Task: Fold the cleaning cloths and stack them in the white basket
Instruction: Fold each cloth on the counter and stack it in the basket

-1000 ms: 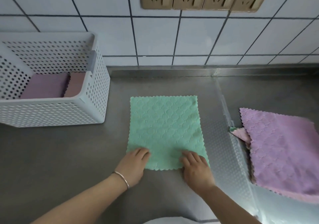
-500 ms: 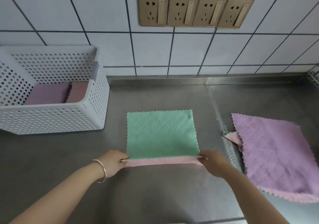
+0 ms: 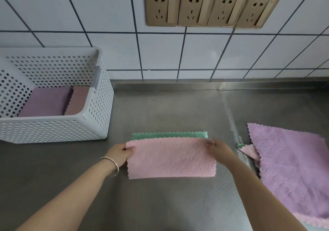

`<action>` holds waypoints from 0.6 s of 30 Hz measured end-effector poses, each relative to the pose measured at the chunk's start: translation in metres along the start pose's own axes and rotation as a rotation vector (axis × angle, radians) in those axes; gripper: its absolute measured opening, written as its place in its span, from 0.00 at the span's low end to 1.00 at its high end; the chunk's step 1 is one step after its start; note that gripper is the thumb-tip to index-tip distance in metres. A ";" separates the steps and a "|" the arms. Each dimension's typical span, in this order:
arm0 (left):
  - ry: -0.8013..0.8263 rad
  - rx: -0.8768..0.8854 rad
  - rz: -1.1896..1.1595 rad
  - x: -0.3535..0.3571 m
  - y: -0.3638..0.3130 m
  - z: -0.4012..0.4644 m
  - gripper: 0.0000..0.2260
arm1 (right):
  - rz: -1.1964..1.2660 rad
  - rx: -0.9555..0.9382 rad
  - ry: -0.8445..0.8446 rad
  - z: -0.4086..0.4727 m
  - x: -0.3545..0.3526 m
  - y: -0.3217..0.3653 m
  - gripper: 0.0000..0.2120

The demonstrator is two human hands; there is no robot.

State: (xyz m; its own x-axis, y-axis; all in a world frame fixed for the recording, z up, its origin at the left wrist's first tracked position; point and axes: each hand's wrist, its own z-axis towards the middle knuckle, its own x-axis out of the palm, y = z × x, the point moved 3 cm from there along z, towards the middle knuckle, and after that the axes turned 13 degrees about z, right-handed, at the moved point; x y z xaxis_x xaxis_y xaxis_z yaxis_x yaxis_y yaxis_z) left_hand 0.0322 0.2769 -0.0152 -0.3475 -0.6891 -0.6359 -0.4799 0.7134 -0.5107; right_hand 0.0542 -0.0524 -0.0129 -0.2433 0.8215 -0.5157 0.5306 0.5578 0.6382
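Both hands, left (image 3: 121, 152) and right (image 3: 219, 148), arms outstretched, pinch the half-folded cloth's (image 3: 170, 159) corners.

Person, two bare forearms showing, sleeves not appearing anywhere in view. Left wrist is wearing one plain silver bangle (image 3: 111, 165), thin and round, sitting loosely. Right wrist and both hands are showing nothing worn.

basket (image 3: 99, 106) left, folded cloths inside | cloth (image 3: 170, 157) centre | cloth pile (image 3: 293, 168) right

Head camera looks down, close over counter (image 3: 160, 204).
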 end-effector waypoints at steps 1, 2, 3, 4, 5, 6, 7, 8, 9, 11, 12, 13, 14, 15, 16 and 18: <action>-0.014 -0.024 -0.002 0.002 0.000 0.006 0.09 | -0.013 0.003 -0.024 0.007 0.002 0.001 0.12; -0.027 -0.049 0.005 0.004 0.000 0.012 0.12 | -0.030 0.006 -0.045 0.014 0.005 0.002 0.11; -0.041 -0.068 0.022 0.007 -0.001 0.016 0.13 | -0.040 0.007 -0.067 0.019 0.006 0.002 0.11; -0.054 -0.080 0.042 0.008 -0.003 0.019 0.14 | -0.040 0.011 -0.087 0.022 0.007 0.002 0.12; -0.065 -0.088 0.067 0.010 -0.005 0.024 0.14 | -0.038 0.017 -0.102 0.026 0.008 0.001 0.12; -0.081 -0.092 0.097 0.012 -0.007 0.027 0.14 | -0.044 0.023 -0.111 0.029 0.008 0.000 0.12; -0.097 -0.096 0.126 0.013 -0.009 0.030 0.14 | -0.055 0.029 -0.117 0.031 0.009 -0.002 0.12; -0.107 -0.107 0.146 0.015 -0.010 0.034 0.15 | -0.061 0.033 -0.121 0.034 0.010 -0.003 0.11; -0.113 -0.117 0.155 0.016 -0.010 0.036 0.15 | -0.056 0.034 -0.126 0.036 0.011 -0.005 0.11; -0.124 -0.126 0.163 0.017 -0.010 0.040 0.15 | -0.031 0.032 -0.143 0.037 0.011 -0.007 0.11; -0.125 -0.137 0.160 0.018 -0.010 0.041 0.15 | -0.023 0.028 -0.153 0.038 0.012 -0.008 0.11; -0.127 -0.146 0.157 0.018 -0.010 0.042 0.15 | -0.018 0.027 -0.160 0.038 0.011 -0.008 0.12; -0.127 -0.156 0.152 0.019 -0.009 0.043 0.16 | -0.017 0.026 -0.166 0.038 0.012 -0.009 0.12; -0.130 -0.164 0.147 0.019 -0.009 0.044 0.16 | -0.019 0.024 -0.173 0.038 0.012 -0.008 0.13; -0.133 -0.170 0.147 0.019 -0.008 0.045 0.16 | -0.027 0.024 -0.180 0.038 0.011 -0.008 0.13; -0.137 -0.178 0.152 0.020 -0.008 0.046 0.16 | -0.044 0.034 -0.198 0.040 0.011 -0.008 0.14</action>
State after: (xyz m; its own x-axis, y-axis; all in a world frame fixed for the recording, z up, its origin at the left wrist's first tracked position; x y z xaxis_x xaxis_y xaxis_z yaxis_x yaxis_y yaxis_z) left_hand 0.0659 0.2632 -0.0505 -0.3195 -0.5436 -0.7761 -0.5694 0.7649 -0.3013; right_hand 0.0797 -0.0521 -0.0463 -0.1047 0.7551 -0.6472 0.5512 0.5858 0.5942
